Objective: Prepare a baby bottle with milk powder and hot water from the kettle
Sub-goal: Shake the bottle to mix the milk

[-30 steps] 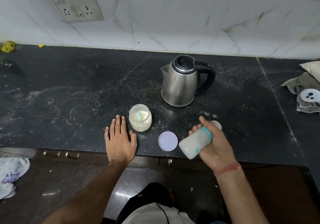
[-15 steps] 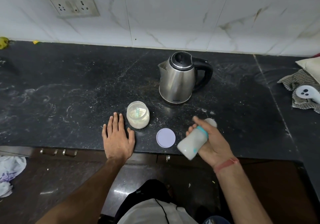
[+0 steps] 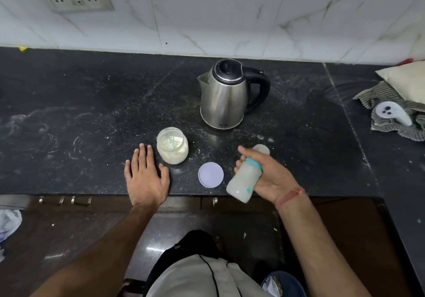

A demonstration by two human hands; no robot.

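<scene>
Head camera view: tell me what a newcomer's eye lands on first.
The steel kettle stands out first, upright at the middle of the dark counter. Nearer the front edge, the right hand grips a capped baby bottle, tilted and milky white. The left hand lies flat beside the open jar of milk powder, with its lilac lid lying apart.

Jar, lid and kettle are crowding the counter middle; its left stretch is lying open.

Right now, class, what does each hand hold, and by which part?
The right hand grips the baby bottle around its neck and upper body; the left hand holds nothing.
</scene>
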